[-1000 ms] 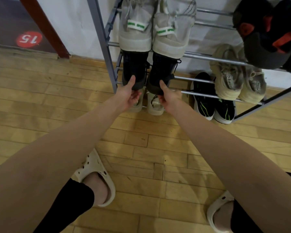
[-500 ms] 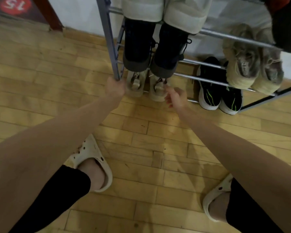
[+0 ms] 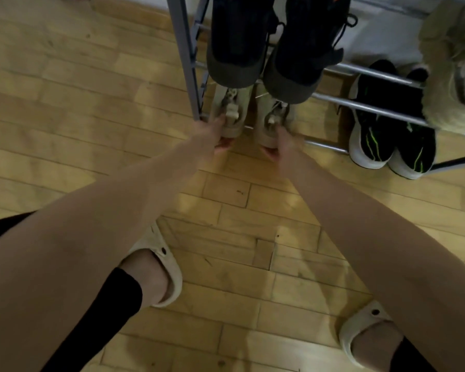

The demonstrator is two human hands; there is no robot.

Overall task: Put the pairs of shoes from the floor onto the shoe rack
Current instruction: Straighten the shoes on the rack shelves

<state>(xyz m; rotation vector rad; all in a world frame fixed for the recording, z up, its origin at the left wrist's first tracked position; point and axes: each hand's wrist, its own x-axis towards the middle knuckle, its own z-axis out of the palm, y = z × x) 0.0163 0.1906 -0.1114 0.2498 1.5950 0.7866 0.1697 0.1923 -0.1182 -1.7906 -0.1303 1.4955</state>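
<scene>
A pair of beige shoes stands heel-out at the foot of the grey metal shoe rack (image 3: 184, 57), under its left end. My left hand (image 3: 212, 135) grips the heel of the left beige shoe (image 3: 232, 114). My right hand (image 3: 281, 146) grips the heel of the right beige shoe (image 3: 274, 122). Just above them a pair of dark shoes (image 3: 266, 44) rests on the rack's rails, toes pointing in.
A black pair with green stripes (image 3: 387, 135) stands at the rack's bottom right. A pale beige pair (image 3: 451, 76) lies on the rail above it. Wooden floor (image 3: 65, 103) stretches to the left. My feet in cream slippers (image 3: 159, 267) stand below.
Both hands left the dark shoes on the rail, dropped lower and took hold of the heels of the beige pair. The camera tilted down and closer.
</scene>
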